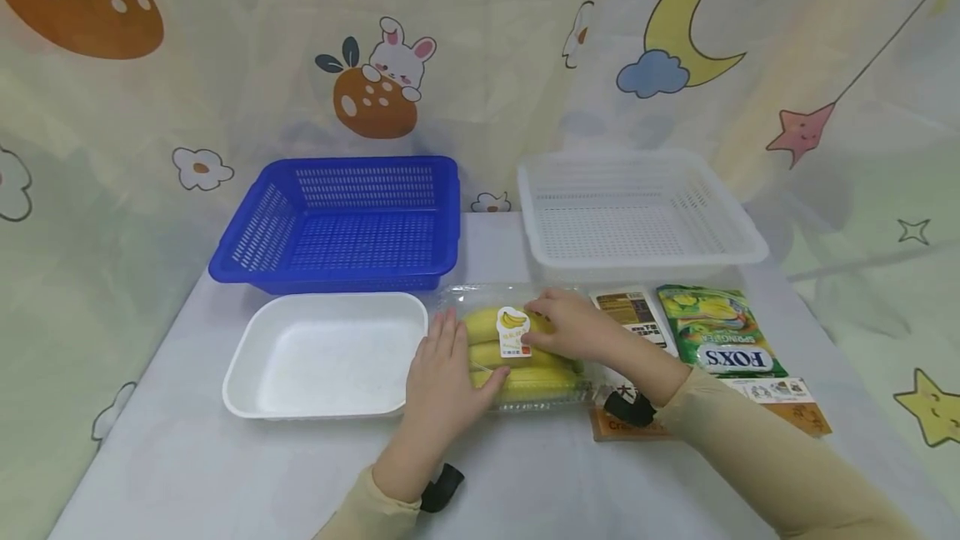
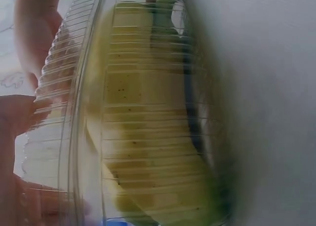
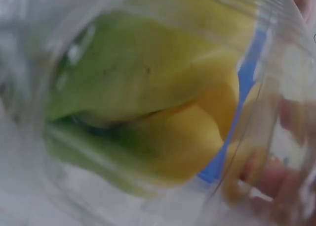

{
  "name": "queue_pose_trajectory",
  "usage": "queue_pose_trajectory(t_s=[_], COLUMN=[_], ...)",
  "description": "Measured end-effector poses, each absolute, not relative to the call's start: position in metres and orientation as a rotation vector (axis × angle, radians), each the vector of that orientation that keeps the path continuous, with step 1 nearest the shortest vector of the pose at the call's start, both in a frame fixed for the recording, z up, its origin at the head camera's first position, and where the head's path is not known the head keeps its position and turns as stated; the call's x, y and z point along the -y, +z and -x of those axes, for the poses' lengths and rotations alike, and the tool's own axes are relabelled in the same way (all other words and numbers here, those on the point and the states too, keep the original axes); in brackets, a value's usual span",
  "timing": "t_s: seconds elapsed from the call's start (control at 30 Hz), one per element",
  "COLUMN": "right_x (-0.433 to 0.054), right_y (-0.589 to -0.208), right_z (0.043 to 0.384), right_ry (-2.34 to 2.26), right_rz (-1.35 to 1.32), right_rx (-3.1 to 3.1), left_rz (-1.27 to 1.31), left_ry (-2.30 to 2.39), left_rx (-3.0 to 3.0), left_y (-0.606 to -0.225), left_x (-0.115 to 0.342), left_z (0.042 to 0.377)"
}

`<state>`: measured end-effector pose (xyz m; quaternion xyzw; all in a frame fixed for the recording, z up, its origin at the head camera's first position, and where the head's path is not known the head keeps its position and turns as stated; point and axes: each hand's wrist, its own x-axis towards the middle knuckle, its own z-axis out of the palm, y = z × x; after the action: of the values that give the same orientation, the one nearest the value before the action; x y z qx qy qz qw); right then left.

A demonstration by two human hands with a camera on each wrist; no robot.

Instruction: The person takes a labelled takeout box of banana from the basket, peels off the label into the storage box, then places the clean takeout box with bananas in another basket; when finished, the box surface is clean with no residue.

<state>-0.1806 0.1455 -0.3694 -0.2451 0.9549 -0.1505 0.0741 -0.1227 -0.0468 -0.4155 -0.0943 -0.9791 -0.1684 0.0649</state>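
The banana box (image 1: 517, 348) lies on the tabletop (image 1: 525, 473), just right of the white tray (image 1: 322, 357). Left hand (image 1: 447, 373) and right hand (image 1: 576, 325) rest on it — fingers relaxed, not gripping. Probably fairly heavy, its thin plastic slippery and easily dented — best lifted beneath both ends.

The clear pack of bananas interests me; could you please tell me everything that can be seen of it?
The clear pack looks like glossy plastic with ribbed sides, and appears closed. Inside lie yellow bananas, greenish toward their ends and lightly specked. A white label with a banana picture sits on top; its print is too small to read. The pack lies flat on the white table, beside the white tray. The left hand touches its left side, and the right hand rests on its top.
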Motion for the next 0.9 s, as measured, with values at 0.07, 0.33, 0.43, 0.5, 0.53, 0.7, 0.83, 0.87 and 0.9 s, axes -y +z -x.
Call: queue_pose_trajectory(t_s=[0.07,0.33,0.43,0.5,0.53,0.7,0.83,0.87,0.9], right_x=[-0.1449,-0.1451,-0.146,-0.1463,-0.1463,-0.1455,-0.1438,-0.1432,-0.1428], right_y=[-0.3712,-0.3759,-0.3768,-0.3765,-0.3759,-0.3713,-0.3695,-0.3695,-0.3698], right_z=[0.1806,0.18,0.1798,0.1797,0.1796,0.1797,0.1799,0.18,0.1802], right_ry=[-0.458,-0.517,-0.561,-0.606,-0.629,-0.726,-0.786,-0.794,-0.797], right_rz=[0.739,0.743,0.721,0.715,0.712,0.719,0.687,0.684,0.69], right_rx=[-2.868,-2.861,-2.846,-2.827,-2.818,-2.781,-2.759,-2.758,-2.76], left_rz=[0.276,0.275,0.287,0.293,0.296,0.299,0.299,0.298,0.297], left_ry=[-0.497,-0.49,-0.482,-0.475,-0.472,-0.455,-0.458,-0.459,-0.459], left_rx=[2.956,2.95,2.941,2.931,2.924,2.902,2.908,2.911,2.912], left_y=[-0.4161,-0.4192,-0.4203,-0.4206,-0.4205,-0.4195,-0.4195,-0.4196,-0.4198], left_x=[0.0467,0.0462,0.046,0.0463,0.0464,0.0477,0.048,0.048,0.048], left_z=[0.1222,0.121,0.1207,0.1208,0.121,0.1222,0.1231,0.1231,0.1232])
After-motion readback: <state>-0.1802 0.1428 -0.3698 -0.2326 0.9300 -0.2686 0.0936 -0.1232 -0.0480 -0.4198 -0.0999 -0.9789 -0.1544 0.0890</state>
